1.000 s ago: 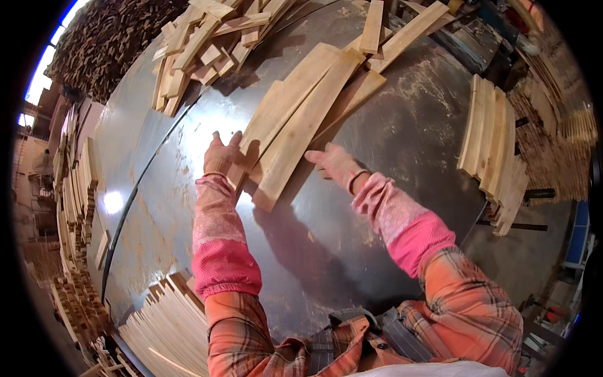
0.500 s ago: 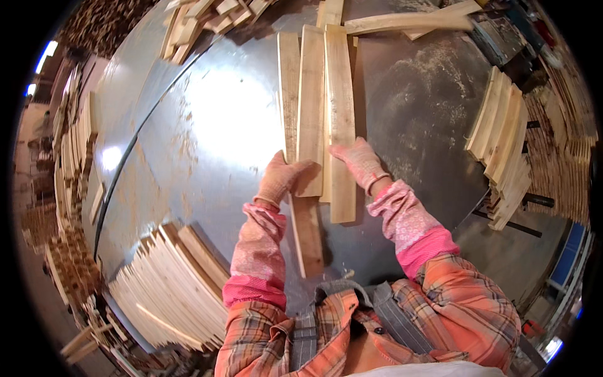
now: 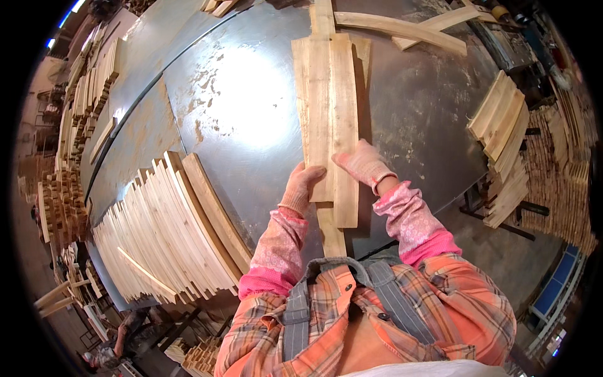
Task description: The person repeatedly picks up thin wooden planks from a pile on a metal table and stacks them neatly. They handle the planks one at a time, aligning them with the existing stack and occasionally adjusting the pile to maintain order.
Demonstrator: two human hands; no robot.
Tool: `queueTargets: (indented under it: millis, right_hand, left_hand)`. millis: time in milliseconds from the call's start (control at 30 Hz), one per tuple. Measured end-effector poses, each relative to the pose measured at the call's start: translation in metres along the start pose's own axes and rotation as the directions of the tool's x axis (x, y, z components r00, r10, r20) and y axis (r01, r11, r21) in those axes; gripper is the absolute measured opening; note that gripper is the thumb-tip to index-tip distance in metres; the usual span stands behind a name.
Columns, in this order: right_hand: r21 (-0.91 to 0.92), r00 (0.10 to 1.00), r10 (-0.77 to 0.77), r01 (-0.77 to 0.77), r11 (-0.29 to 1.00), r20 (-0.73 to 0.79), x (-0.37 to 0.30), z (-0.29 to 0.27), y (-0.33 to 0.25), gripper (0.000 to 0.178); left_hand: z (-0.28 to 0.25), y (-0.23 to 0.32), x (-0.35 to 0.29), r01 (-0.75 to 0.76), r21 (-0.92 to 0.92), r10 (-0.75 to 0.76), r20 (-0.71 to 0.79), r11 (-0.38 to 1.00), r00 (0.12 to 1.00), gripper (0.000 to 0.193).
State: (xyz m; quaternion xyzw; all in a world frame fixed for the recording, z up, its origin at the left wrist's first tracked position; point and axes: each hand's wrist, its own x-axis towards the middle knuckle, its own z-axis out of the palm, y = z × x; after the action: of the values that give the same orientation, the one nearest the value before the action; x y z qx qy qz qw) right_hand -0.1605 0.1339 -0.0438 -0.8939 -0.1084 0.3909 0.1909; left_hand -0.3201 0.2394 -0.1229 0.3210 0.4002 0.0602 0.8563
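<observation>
My left hand [image 3: 303, 186], in a pale pink work glove, grips the left edge of a wooden board [image 3: 318, 107] with the thumb on top. My right hand [image 3: 364, 167], gloved alike, holds a second wooden board [image 3: 344, 125] by its right edge, thumb over its face. Both boards lie lengthwise away from me, long edges touching, and the right one reaches nearer to me. Beneath them a lower board [image 3: 331, 235] sticks out toward my chest. Part of another board [image 3: 362, 60] shows at their far right. The fingers under the edges are hidden.
A grey metal table [image 3: 414, 125] carries the boards. Many slats stand in a row [image 3: 163, 232] at the left. Loose curved boards [image 3: 402, 28] cross at the far side. More boards are stacked [image 3: 499, 119] at the right edge. A person [image 3: 116, 345] is at the lower left.
The two held boards have come together, closing the gap between them and lining up over the lower boards. Both hands have drawn closer. The whole view has shifted, showing more of the left row.
</observation>
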Motion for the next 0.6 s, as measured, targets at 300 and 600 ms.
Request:
queueTargets:
  millis: [300,600]
  right_hand:
    - [0.747,0.922,-0.386,0.247,0.618,0.014,-0.021,0.053,0.032,0.035]
    - [-0.085,0.953,-0.300,0.296,0.951,-0.036,-0.071,0.140,-0.051,0.058]
  left_hand:
    - [-0.055,0.030,-0.070,-0.174,0.133,0.173,0.013,0.976,0.985,0.050]
    - [-0.118,0.022,-0.137,0.271,0.865,0.429,-0.454,0.422,0.781,0.086]
